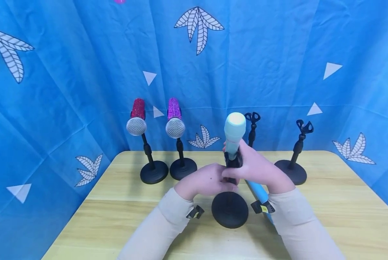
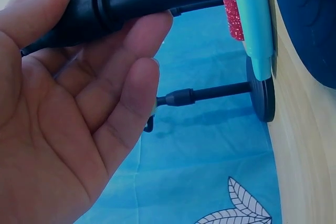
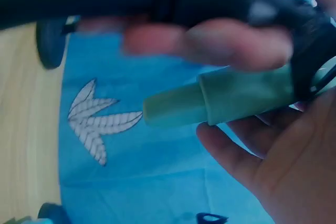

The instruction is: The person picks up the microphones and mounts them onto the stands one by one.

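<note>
A mint-green microphone [image 1: 235, 127] sits in the black clip [image 1: 233, 160] of a desk microphone stand, its head tilted up toward me. My left hand [image 1: 206, 179] grips the upper pole [image 2: 86, 17] of that stand, thumb on one side and fingers on the other. My right hand [image 1: 257, 165] is wrapped around the clip and microphone body; in the right wrist view the microphone's tail end [image 3: 176, 106] sticks out past the fingers. Below both hands is the stand's round black base [image 1: 229, 209]; whether it touches the table I cannot tell.
A blue microphone [image 1: 258, 191] lies on the table, partly hidden by my right sleeve. Behind stand two stands with empty clips [image 1: 253, 117] [image 1: 304, 127]. Toward the left, a red glitter microphone [image 1: 138, 108] and a purple one [image 1: 174, 108] rest in stands. Blue curtain [image 1: 271, 54] surrounds the table.
</note>
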